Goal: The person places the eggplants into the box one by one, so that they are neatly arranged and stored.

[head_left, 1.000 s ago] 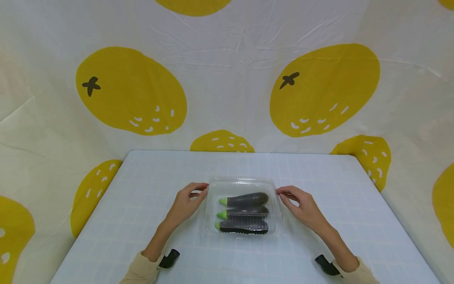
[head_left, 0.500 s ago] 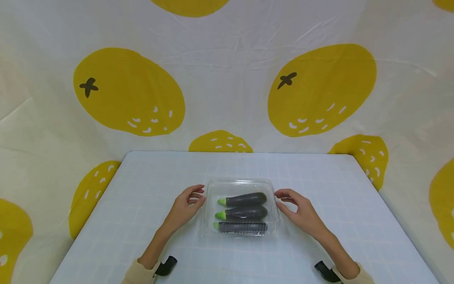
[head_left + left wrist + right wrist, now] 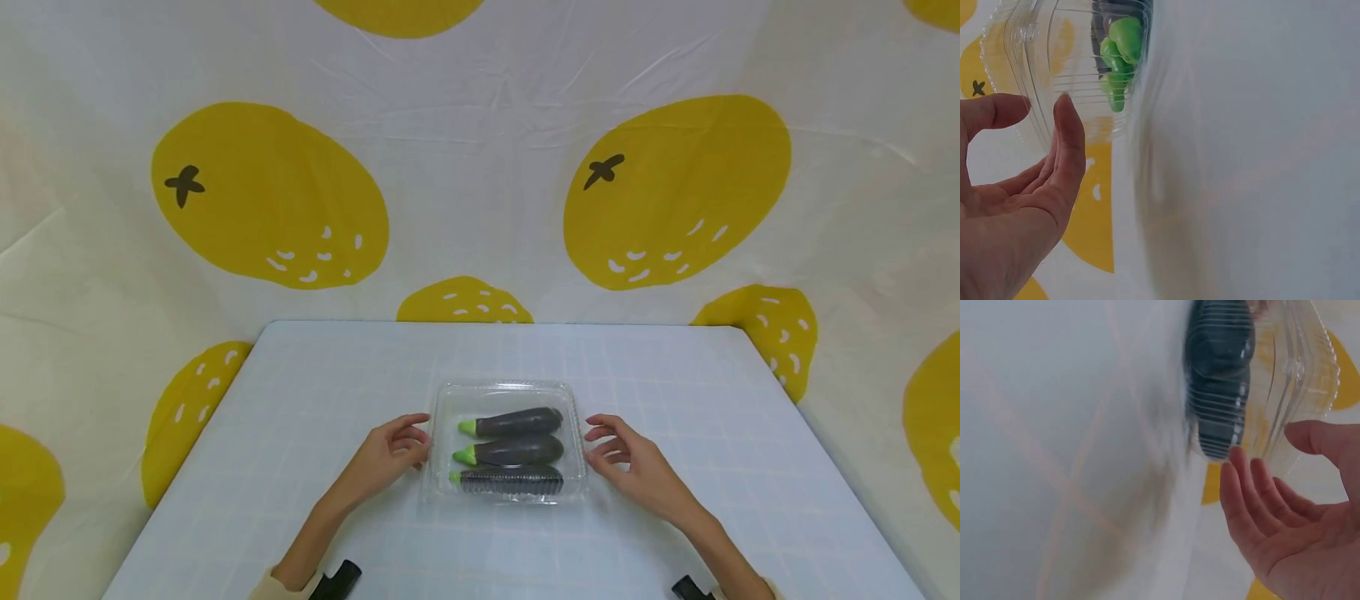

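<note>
A clear plastic clamshell box [image 3: 504, 395] rests on the table with its lid over it. Inside lie three dark eggplants with green stem ends, stacked front to back: the far eggplant [image 3: 519, 422], the middle eggplant [image 3: 519, 451] and the near eggplant [image 3: 513, 481], partly behind the box's ribbed front. My left hand [image 3: 390, 454] is at the box's left side, fingers loosely bent, gripping nothing. On the right side, my right hand [image 3: 636, 468] is held likewise, fingertips close to the wall. Whether fingertips touch the plastic is hard to tell. Green stem ends [image 3: 1124, 44] show through the ribbed wall in the left wrist view.
The table [image 3: 337, 358] has a pale checked cover. Behind it hangs a white cloth [image 3: 480, 167] with large yellow fruit prints. A black wrist device [image 3: 336, 581] sits at my left cuff, another black device [image 3: 690, 588] at the right.
Both hands have left the box's upper side edges and come nearer to me along its sides. The lid has settled lower, its ribbed front now over the near eggplant only.
</note>
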`<state>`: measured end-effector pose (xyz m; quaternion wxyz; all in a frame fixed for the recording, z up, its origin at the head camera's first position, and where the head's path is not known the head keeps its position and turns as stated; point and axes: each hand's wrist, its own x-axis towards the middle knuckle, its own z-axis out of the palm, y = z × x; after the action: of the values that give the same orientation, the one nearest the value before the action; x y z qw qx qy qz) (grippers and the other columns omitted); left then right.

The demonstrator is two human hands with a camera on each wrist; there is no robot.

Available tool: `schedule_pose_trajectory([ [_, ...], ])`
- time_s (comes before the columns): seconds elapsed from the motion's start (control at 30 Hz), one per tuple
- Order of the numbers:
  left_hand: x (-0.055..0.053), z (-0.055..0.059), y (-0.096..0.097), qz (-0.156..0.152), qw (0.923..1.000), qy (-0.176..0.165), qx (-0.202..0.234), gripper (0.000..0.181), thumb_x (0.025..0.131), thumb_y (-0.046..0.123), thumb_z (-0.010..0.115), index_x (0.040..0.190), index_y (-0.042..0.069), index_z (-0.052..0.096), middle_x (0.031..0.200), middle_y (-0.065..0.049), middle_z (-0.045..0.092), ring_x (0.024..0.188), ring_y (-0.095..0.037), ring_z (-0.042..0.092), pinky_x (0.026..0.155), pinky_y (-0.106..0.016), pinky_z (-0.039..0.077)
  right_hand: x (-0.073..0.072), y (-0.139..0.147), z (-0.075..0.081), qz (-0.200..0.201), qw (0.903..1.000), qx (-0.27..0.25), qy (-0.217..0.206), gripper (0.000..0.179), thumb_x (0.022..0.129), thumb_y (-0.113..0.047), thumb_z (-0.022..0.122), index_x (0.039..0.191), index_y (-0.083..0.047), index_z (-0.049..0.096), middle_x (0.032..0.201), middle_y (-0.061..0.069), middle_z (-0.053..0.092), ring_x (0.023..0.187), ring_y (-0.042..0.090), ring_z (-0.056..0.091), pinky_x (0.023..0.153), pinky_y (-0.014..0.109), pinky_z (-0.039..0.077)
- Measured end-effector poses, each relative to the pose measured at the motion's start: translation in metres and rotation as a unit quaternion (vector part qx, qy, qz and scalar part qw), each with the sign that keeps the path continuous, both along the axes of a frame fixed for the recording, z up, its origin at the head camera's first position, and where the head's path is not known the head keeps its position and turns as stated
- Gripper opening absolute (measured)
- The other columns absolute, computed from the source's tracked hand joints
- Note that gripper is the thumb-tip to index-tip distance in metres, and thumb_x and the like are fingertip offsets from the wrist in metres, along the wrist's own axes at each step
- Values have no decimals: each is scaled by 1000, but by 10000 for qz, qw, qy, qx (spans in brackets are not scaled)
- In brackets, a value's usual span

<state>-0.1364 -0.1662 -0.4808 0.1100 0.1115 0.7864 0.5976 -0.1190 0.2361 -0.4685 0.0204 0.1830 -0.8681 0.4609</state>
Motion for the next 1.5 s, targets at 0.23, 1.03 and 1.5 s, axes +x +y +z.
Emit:
schedule_pose_trajectory([
  [0.23,7,-1,-9,-628,9976,-210,-202,36,100,16,68,125,-7,61,97,-12,69,79,-21,69,73,-33,58,5,9,0,518,9929,-368,-1006,33,99,-13,70,126,3,59,96,3,72,86,11,69,79,27,57],
  [1.03,7,-9,-17,-2309,9707,-665,33,30,102,23,65,92,-6,71,78,-12,68,71,-11,63,70,-25,52,5,21,-8,2151,9321,-1026,-2728,26,107,-14,55,106,9,67,89,17,72,83,16,67,80,31,56],
  [1.5,8,-12,-16,-2365,9667,-900,386,34,104,22,62,91,-9,72,80,-4,68,68,-10,62,67,-25,55,2,21,-17,2299,9268,-1266,-2685,31,108,-13,51,100,13,66,87,5,73,82,12,67,83,27,54],
])
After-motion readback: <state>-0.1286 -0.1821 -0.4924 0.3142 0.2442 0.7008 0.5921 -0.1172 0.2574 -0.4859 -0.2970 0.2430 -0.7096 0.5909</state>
